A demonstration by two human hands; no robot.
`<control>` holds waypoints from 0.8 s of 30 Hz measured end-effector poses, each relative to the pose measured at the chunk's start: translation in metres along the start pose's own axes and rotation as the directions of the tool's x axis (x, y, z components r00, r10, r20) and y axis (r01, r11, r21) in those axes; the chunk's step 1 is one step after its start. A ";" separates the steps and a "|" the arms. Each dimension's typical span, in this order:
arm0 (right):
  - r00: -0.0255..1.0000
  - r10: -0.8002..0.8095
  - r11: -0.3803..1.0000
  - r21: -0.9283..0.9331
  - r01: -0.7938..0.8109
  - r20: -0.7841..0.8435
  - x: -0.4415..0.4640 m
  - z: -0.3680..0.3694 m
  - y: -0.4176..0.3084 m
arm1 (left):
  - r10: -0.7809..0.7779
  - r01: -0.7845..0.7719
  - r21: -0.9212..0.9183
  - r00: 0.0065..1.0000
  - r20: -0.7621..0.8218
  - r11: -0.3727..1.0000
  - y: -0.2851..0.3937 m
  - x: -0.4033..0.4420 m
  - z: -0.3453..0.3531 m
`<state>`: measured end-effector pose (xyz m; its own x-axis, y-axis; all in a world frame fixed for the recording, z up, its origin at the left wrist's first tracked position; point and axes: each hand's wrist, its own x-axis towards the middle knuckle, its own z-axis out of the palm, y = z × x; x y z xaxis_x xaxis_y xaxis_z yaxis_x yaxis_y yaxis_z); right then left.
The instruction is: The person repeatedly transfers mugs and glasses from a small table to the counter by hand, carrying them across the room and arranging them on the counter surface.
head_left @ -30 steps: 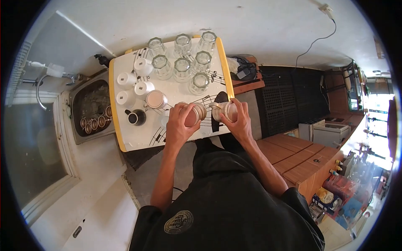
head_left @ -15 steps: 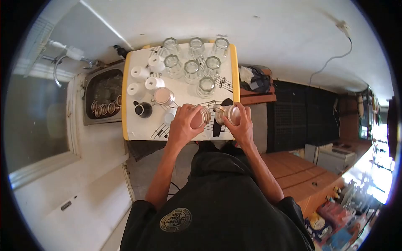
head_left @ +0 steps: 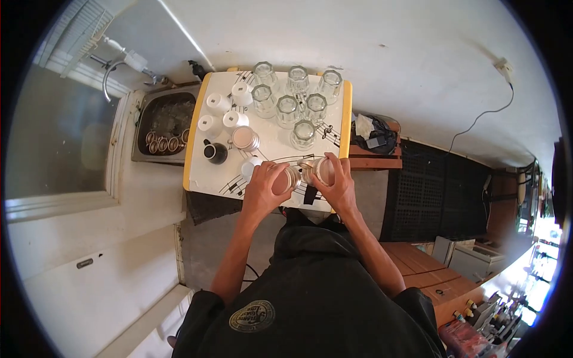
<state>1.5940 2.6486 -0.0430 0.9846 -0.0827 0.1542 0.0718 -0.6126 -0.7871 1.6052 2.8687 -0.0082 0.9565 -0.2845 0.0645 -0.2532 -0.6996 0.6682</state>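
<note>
Head camera view: the left hand [head_left: 261,186] is closed around a pinkish round cup with pale metallic bands [head_left: 285,180], fingers over its upper side and thumb below. The right hand [head_left: 338,190] grips a matching banded cup with a small side handle [head_left: 323,171], its thumb and fingers spread around the body. Both cups are tipped on their sides above the near part of a white counter with black music notes and a yellow edge [head_left: 276,142]. They are close together; whether they touch is hard to tell. A black strap-like item [head_left: 310,194] lies below the right-hand cup.

Just beyond the left hand is a partly hidden white cup [head_left: 249,166]. Farther up are a third pinkish banded cup [head_left: 245,138] and, to its left, a small black mug [head_left: 215,153]. Four upturned white cups [head_left: 235,120] stand toward the counter's left side, and seven clear faceted glasses [head_left: 287,111], bases up, occupy its far side.

Left of the counter, a metal sink [head_left: 158,159] holds several metallic-looking cups [head_left: 163,144] under a curved faucet [head_left: 107,80]. Right of it, a black bag [head_left: 388,143] rests on a reddish-brown slatted wooden bench [head_left: 375,162].
</note>
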 end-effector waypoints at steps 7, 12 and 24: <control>0.997 0.072 0.997 -0.043 -0.071 0.035 0.002 0.002 -0.014 | -0.043 0.043 -0.048 0.999 0.003 0.998 0.005 -0.005 -0.002; 0.998 0.060 0.995 -0.079 -0.058 0.016 0.002 0.005 -0.016 | -0.045 0.044 -0.065 0.999 -0.010 0.997 0.001 -0.009 0.000; 0.999 0.042 0.995 -0.092 -0.042 -0.010 -0.001 0.005 -0.009 | -0.047 0.046 -0.043 0.999 -0.020 0.998 0.001 -0.010 0.006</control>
<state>1.5932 2.6576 -0.0389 0.9851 -0.1158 0.1272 0.0152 -0.6781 -0.7348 1.5941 2.8671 -0.0125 0.9701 -0.2379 0.0481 -0.2023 -0.6830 0.7018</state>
